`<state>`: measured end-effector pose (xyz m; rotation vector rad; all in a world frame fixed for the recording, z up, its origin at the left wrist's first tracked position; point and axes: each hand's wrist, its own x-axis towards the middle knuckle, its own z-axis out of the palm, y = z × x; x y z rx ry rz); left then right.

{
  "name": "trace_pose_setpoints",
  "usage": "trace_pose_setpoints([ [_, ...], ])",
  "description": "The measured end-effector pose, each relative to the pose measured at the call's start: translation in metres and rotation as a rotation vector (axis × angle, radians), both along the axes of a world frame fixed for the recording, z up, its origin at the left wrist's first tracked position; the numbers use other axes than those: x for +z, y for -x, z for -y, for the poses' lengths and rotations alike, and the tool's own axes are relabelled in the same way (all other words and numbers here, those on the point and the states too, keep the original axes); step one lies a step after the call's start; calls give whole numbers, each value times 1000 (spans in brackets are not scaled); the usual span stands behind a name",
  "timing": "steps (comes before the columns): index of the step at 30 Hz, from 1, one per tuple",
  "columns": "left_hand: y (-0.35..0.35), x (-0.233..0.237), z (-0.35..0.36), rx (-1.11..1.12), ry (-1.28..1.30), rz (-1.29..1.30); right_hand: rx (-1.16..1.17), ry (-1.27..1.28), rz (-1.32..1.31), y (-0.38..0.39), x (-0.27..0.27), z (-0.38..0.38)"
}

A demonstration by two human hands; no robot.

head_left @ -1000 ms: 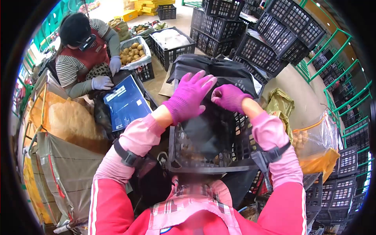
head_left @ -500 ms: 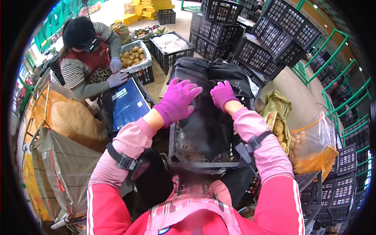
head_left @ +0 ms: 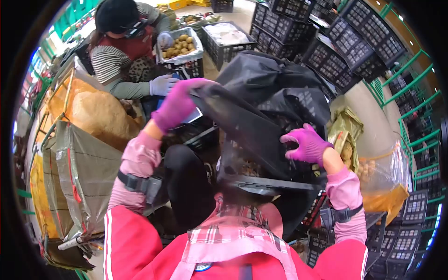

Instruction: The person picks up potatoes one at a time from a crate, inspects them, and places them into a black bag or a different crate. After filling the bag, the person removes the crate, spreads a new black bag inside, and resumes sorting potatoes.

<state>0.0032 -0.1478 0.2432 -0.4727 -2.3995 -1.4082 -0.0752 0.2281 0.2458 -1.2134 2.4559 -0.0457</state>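
Note:
A black sheet [head_left: 247, 126] lies over a black plastic crate [head_left: 266, 183] in front of my knees. My left hand [head_left: 177, 107], in a magenta glove, is closed on the sheet's left edge and holds it raised. Over the crate's right side is my right hand [head_left: 308, 145], in the same kind of glove. Its fingers are curved and apart, with nothing seen between them. Part of the crate's contents shows dimly under the sheet, but I cannot make out what it is.
At the left a co-worker [head_left: 126, 56] in grey gloves sits by a lined crate of potatoes [head_left: 179, 45]. Stacked black crates [head_left: 284, 23] stand behind. An orange sack [head_left: 98, 109] is at the left. An olive sack [head_left: 345, 130] and a clear-and-orange bag [head_left: 382, 186] are at the right.
My left hand has moved left and lifted the sheet's edge. My right hand has come lower and nearer to me. The co-worker's hands have moved apart, and the view has shifted.

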Motion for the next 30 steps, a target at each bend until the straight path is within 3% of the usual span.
trace_pose_setpoints([
  [2, 0, -31, 49, 157, 404, -33, -104, -48, -122, 7, -15, -21],
  [4, -21, -34, 41, 385, 717, -128, -236, 113, -97, 2, -6, -42],
  [5, -36, -31, 35, 502, 875, -178, -319, 45, -49, -5, 7, -46],
  [6, -47, -9, 18, 332, 800, -214, -404, -21, -5, -11, 19, -46],
  [8, -63, 41, -36, -17, 691, -240, -207, 198, -186, -26, 16, -55],
  [9, -63, 51, -59, -296, 552, -203, -105, 298, -274, -34, 15, -60],
  [11, -64, 39, -106, -519, 539, -103, -82, 188, -270, -42, 15, -62],
  [14, -39, -23, -137, -414, 766, -161, -50, 14, -332, -38, 1, -70],
  [17, -10, 1, -135, -556, 1001, 163, -86, -134, -421, -42, -4, -80],
  [20, -3, -1, -129, -513, 1119, 345, -85, -212, -432, -45, -9, -89],
  [21, -3, 1, -133, -483, 1345, 321, -63, -195, -509, -45, -10, -87],
  [24, -2, -14, -105, -536, 1020, 125, -4, -493, -476, -41, -4, -71],
  [25, -5, 2, -97, -564, 625, 149, -23, -400, -500, -39, -13, -77],
  [27, -18, 30, -81, -405, 360, 178, -73, -138, -394, -31, -22, -94],
  [28, -25, 46, -73, -276, 346, 312, -97, -11, -337, -29, -24, -100],
  [30, -30, 44, -63, -338, 286, 86, -106, 305, -230, -30, 0, -106],
])
